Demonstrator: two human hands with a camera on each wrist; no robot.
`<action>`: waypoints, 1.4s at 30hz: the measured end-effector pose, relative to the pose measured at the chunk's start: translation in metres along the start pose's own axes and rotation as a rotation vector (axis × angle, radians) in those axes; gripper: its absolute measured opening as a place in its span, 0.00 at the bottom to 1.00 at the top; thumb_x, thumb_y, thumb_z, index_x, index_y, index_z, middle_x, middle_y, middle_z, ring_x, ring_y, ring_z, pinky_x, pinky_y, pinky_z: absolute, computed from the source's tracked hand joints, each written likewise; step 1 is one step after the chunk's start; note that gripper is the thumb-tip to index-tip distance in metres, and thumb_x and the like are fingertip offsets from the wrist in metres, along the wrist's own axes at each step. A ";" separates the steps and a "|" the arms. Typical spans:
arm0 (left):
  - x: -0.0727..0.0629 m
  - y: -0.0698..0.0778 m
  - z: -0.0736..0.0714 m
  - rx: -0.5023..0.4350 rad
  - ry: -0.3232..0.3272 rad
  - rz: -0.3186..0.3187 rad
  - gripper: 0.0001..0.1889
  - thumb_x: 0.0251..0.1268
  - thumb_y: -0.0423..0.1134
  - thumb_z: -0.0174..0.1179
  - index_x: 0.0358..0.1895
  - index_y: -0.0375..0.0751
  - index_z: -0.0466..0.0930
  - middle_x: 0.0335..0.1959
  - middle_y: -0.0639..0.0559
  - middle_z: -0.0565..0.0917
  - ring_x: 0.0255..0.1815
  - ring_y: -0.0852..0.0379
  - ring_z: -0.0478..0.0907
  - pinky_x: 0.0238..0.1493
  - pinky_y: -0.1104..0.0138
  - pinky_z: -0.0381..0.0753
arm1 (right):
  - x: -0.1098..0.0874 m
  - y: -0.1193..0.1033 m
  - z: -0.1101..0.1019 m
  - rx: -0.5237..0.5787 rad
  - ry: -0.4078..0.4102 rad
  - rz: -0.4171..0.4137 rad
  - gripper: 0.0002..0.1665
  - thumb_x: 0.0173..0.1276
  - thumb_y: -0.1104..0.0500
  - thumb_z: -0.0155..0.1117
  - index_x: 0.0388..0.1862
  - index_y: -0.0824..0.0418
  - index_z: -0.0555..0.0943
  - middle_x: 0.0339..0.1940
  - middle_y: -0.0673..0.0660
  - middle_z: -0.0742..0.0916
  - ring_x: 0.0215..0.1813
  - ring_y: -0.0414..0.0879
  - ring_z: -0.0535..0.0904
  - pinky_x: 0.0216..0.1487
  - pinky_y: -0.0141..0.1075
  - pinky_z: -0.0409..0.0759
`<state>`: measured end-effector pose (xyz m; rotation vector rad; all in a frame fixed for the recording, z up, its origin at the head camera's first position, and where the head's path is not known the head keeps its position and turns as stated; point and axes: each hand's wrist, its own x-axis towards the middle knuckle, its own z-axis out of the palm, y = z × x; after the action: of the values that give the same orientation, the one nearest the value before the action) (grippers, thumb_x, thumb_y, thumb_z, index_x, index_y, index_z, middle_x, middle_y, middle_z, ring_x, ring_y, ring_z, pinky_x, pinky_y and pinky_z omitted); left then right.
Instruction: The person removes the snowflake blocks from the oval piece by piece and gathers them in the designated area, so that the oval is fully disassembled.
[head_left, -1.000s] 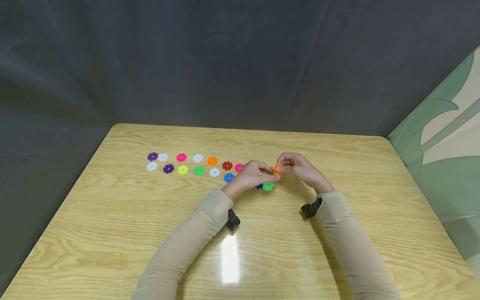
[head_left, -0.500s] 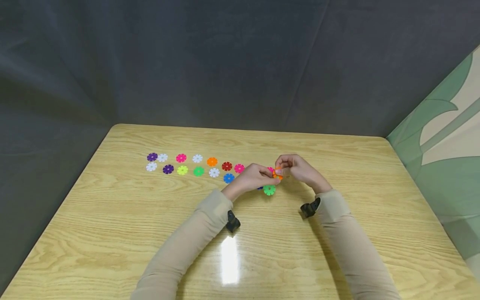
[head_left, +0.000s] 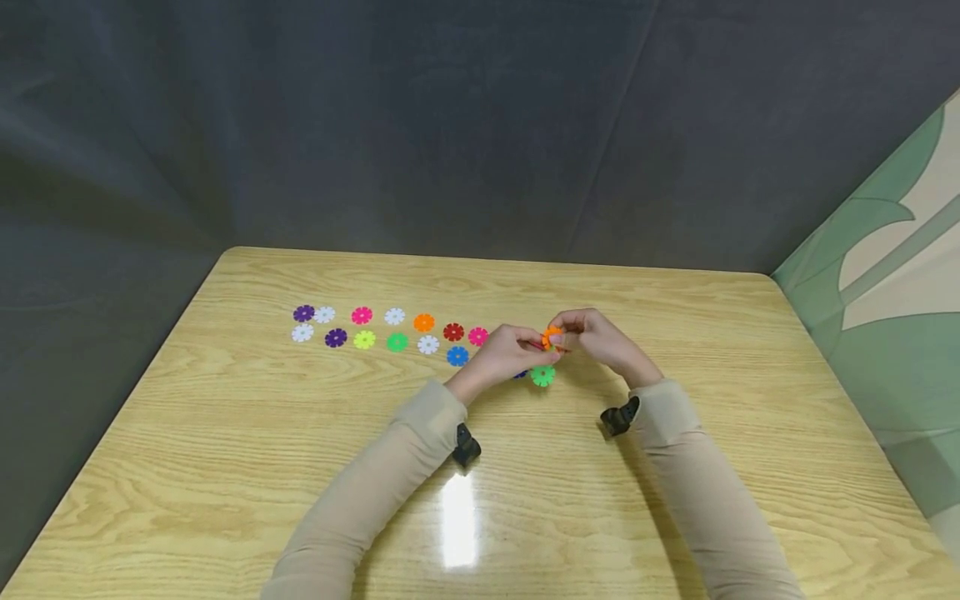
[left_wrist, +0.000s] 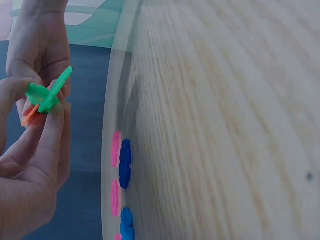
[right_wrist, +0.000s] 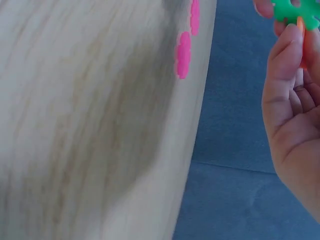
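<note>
My left hand [head_left: 501, 353] pinches notched green flower discs [left_wrist: 50, 95] that are slotted together at an angle. In the head view a green disc [head_left: 543, 374] shows just below its fingertips. Facing it, my right hand [head_left: 598, 337] pinches an orange flower disc [head_left: 552, 335] between thumb and fingers. The orange disc [right_wrist: 301, 30] stands edge-on against the green in the right wrist view, and fingers cover where they meet. Both hands are raised above the table, fingertips close together.
Two loose rows of flower discs lie on the wooden table [head_left: 337, 417], including a blue disc [head_left: 457, 356], a red disc [head_left: 453, 332] and a purple disc [head_left: 336, 337]. My left hand covers part of the rows. A dark curtain [head_left: 450, 125] hangs behind the table's far edge.
The orange disc has turned in my right fingers and now shows more of its face. The green disc below has shifted slightly right. Both hands stay nearly in place.
</note>
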<state>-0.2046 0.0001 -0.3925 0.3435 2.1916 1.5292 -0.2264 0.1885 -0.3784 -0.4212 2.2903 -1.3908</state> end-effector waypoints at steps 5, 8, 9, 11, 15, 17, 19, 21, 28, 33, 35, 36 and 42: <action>0.000 0.000 0.004 -0.023 0.031 -0.010 0.14 0.59 0.48 0.66 0.41 0.41 0.85 0.39 0.48 0.88 0.35 0.63 0.81 0.36 0.71 0.79 | -0.001 -0.005 0.002 -0.027 0.018 -0.012 0.08 0.70 0.68 0.53 0.39 0.75 0.76 0.23 0.46 0.81 0.29 0.41 0.78 0.38 0.40 0.81; 0.001 0.000 0.005 -0.025 0.047 -0.006 0.14 0.58 0.46 0.66 0.40 0.40 0.85 0.39 0.46 0.88 0.34 0.64 0.80 0.34 0.73 0.77 | 0.000 -0.005 0.004 -0.049 0.036 -0.012 0.07 0.69 0.69 0.53 0.38 0.74 0.76 0.23 0.46 0.81 0.29 0.41 0.77 0.38 0.39 0.80; 0.001 -0.001 0.005 -0.025 0.049 -0.004 0.14 0.58 0.46 0.66 0.40 0.40 0.85 0.39 0.46 0.88 0.34 0.64 0.80 0.33 0.74 0.77 | 0.000 -0.005 0.004 -0.052 0.038 -0.012 0.07 0.69 0.69 0.53 0.37 0.74 0.76 0.23 0.46 0.81 0.29 0.42 0.77 0.37 0.39 0.80; 0.002 -0.001 0.005 -0.030 0.045 -0.006 0.13 0.59 0.45 0.66 0.40 0.39 0.85 0.39 0.45 0.88 0.34 0.63 0.80 0.33 0.74 0.77 | 0.002 -0.004 0.004 -0.047 0.043 -0.008 0.07 0.69 0.69 0.53 0.37 0.74 0.76 0.23 0.47 0.81 0.29 0.43 0.77 0.37 0.39 0.79; 0.004 -0.003 0.003 -0.032 0.038 -0.016 0.14 0.59 0.45 0.66 0.40 0.38 0.85 0.39 0.45 0.88 0.33 0.63 0.80 0.33 0.73 0.77 | 0.004 -0.001 0.006 -0.012 0.057 -0.007 0.07 0.69 0.69 0.53 0.37 0.74 0.76 0.23 0.46 0.80 0.27 0.40 0.76 0.35 0.37 0.79; 0.004 -0.004 0.001 -0.022 0.042 -0.022 0.14 0.59 0.46 0.66 0.39 0.39 0.85 0.39 0.45 0.88 0.32 0.63 0.79 0.32 0.73 0.77 | 0.006 0.001 0.007 0.007 0.068 0.000 0.07 0.69 0.69 0.53 0.38 0.74 0.76 0.23 0.46 0.80 0.27 0.39 0.75 0.35 0.36 0.79; 0.004 -0.004 0.000 -0.017 0.042 -0.026 0.14 0.59 0.47 0.66 0.38 0.39 0.85 0.38 0.45 0.88 0.30 0.63 0.77 0.30 0.72 0.76 | 0.007 0.002 0.008 0.025 0.072 0.003 0.07 0.69 0.69 0.53 0.39 0.75 0.76 0.23 0.45 0.80 0.27 0.38 0.75 0.35 0.35 0.78; 0.004 -0.004 -0.002 -0.027 0.035 -0.032 0.14 0.59 0.46 0.66 0.38 0.38 0.85 0.38 0.45 0.88 0.30 0.63 0.77 0.30 0.72 0.76 | 0.009 0.003 0.009 0.031 0.073 0.004 0.08 0.68 0.70 0.52 0.39 0.76 0.76 0.24 0.45 0.80 0.28 0.37 0.76 0.35 0.33 0.79; 0.001 -0.004 -0.006 -0.049 0.020 -0.052 0.13 0.60 0.47 0.65 0.37 0.39 0.84 0.38 0.46 0.87 0.33 0.61 0.79 0.37 0.66 0.80 | 0.012 0.002 0.010 0.033 0.065 0.014 0.08 0.68 0.70 0.52 0.41 0.75 0.77 0.25 0.45 0.81 0.29 0.37 0.76 0.37 0.36 0.80; 0.002 -0.004 -0.005 -0.042 0.016 -0.056 0.14 0.60 0.48 0.65 0.38 0.40 0.84 0.39 0.47 0.86 0.34 0.60 0.79 0.38 0.66 0.81 | 0.011 0.001 0.010 0.067 0.075 0.021 0.10 0.67 0.71 0.52 0.43 0.77 0.76 0.24 0.44 0.81 0.28 0.36 0.77 0.37 0.37 0.81; 0.002 -0.004 -0.004 -0.034 0.007 -0.061 0.14 0.60 0.48 0.65 0.39 0.40 0.84 0.38 0.47 0.87 0.34 0.61 0.79 0.35 0.69 0.79 | 0.010 0.002 0.009 0.063 0.073 0.020 0.11 0.66 0.72 0.51 0.44 0.79 0.76 0.24 0.43 0.81 0.28 0.36 0.77 0.36 0.36 0.81; 0.002 -0.005 -0.004 -0.033 0.005 -0.062 0.14 0.59 0.48 0.65 0.39 0.40 0.84 0.38 0.47 0.87 0.33 0.61 0.79 0.34 0.70 0.79 | 0.009 0.002 0.009 0.061 0.077 0.023 0.12 0.66 0.72 0.51 0.44 0.79 0.76 0.25 0.43 0.81 0.28 0.35 0.77 0.36 0.36 0.81; 0.004 -0.006 -0.002 -0.067 0.019 -0.044 0.14 0.60 0.47 0.66 0.39 0.40 0.84 0.39 0.46 0.87 0.33 0.61 0.80 0.34 0.69 0.79 | 0.008 0.000 0.010 0.091 0.134 0.044 0.14 0.66 0.69 0.53 0.46 0.78 0.78 0.22 0.42 0.83 0.26 0.37 0.78 0.37 0.40 0.81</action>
<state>-0.2084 -0.0021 -0.3982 0.2583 2.1427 1.5838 -0.2286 0.1770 -0.3846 -0.2541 2.3154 -1.5358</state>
